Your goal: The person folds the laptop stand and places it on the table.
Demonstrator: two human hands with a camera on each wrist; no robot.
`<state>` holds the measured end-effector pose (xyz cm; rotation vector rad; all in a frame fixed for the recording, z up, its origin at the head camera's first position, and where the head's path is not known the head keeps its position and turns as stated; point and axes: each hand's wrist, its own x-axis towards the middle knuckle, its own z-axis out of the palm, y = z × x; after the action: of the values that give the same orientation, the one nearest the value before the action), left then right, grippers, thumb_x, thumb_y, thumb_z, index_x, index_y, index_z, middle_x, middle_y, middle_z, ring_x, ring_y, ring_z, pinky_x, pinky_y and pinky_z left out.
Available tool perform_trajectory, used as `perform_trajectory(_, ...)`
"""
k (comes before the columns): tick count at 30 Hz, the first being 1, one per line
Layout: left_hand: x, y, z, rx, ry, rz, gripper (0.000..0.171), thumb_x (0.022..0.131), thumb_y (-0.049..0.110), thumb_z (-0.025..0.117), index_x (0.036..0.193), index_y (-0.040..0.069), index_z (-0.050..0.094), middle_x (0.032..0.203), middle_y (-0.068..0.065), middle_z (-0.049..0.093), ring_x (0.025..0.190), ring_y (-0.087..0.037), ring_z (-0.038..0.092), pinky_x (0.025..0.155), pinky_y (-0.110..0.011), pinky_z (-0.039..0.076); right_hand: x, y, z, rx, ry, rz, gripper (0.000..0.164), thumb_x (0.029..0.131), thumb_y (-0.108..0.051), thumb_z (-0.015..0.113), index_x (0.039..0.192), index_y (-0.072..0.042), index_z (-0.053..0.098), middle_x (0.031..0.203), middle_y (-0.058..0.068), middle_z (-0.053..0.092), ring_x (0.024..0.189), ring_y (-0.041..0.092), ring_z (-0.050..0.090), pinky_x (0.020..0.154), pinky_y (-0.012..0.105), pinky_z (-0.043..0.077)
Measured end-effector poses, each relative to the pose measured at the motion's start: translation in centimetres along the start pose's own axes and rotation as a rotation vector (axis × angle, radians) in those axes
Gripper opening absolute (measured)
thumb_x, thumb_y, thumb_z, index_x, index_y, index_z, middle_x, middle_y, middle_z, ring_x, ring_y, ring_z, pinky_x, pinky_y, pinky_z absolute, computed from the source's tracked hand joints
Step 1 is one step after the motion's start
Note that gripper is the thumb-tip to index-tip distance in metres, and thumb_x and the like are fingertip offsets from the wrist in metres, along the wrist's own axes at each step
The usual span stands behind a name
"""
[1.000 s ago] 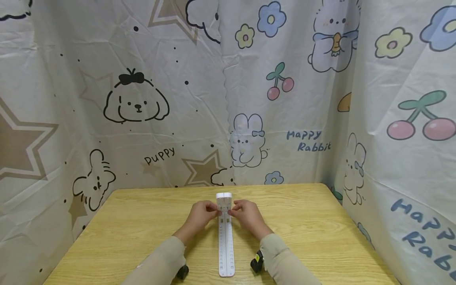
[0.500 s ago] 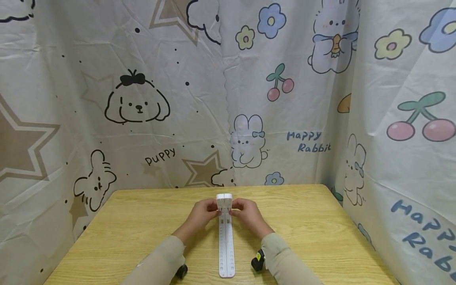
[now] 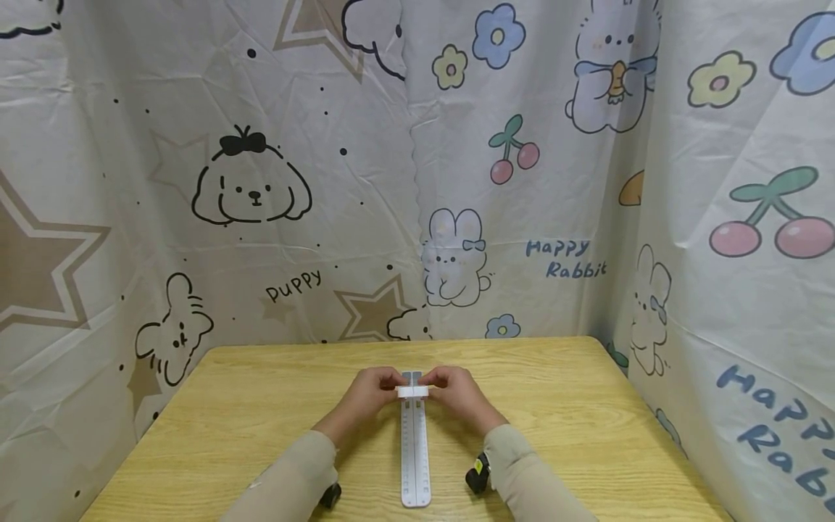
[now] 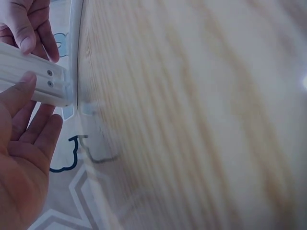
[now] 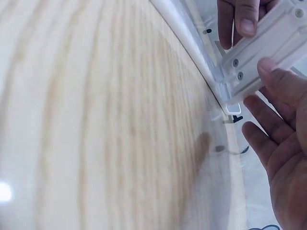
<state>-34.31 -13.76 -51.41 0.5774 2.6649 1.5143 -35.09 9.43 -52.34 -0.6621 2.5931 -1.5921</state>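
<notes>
A long white hinged folding stand (image 3: 414,449) with two parallel rails and rows of notches lies lengthwise on the table. Its far end has a raised flap (image 3: 413,391), tipped toward me over the rails. My left hand (image 3: 372,391) pinches the flap's left side with thumb and fingers. On the right side, my right hand (image 3: 459,391) does the same. Both wrist views show a thumb on the flap's screwed face, the left thumb (image 4: 21,91) and the right thumb (image 5: 276,79), with other fingers behind it.
The wooden table (image 3: 274,391) has a light wood grain. A printed curtain (image 3: 365,181) with cartoon animals hangs behind it and along both sides. Black wrist cameras, one of them the right wrist camera (image 3: 478,475), sit under the beige sleeves.
The flap, upright before, has folded down toward me, and a grey part shows behind it. Both hands have stayed on its sides, moving with it. The long rails have stayed in place.
</notes>
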Motion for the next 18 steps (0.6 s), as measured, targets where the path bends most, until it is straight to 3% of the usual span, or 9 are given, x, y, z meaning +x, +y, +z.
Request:
perform_trajectory(6, -0.10, 0.01, -0.16, 0.021, -0.030, -0.009, 0.013, 0.094, 0.007, 0.073, 0.097, 0.019, 0.077, 0.113, -0.001, 0.071, 0.116, -0.024, 0.063, 0.104, -0.047, 0.053, -0.04, 0.03, -0.38, -0.022, -0.054, -0.003, 0.013, 0.093, -0.012, 0.076, 0.102, -0.021, 0.079, 0.113, -0.005, 0.074, 0.121, 0.024, 0.064, 0.112, 0.053, 0.046)
perform_trajectory(18, -0.27, -0.10, 0.12, 0.060, -0.082, 0.017, 0.016, 0.088, 0.005, 0.079, 0.098, 0.015, 0.073, 0.119, -0.001, 0.069, 0.125, -0.027, 0.060, 0.108, -0.047, 0.050, -0.53, 0.15, -0.60, -0.003, -0.124, -0.030, 0.020, 0.088, -0.010, 0.080, 0.105, -0.019, 0.078, 0.118, -0.004, 0.074, 0.124, 0.024, 0.063, 0.115, 0.052, 0.042)
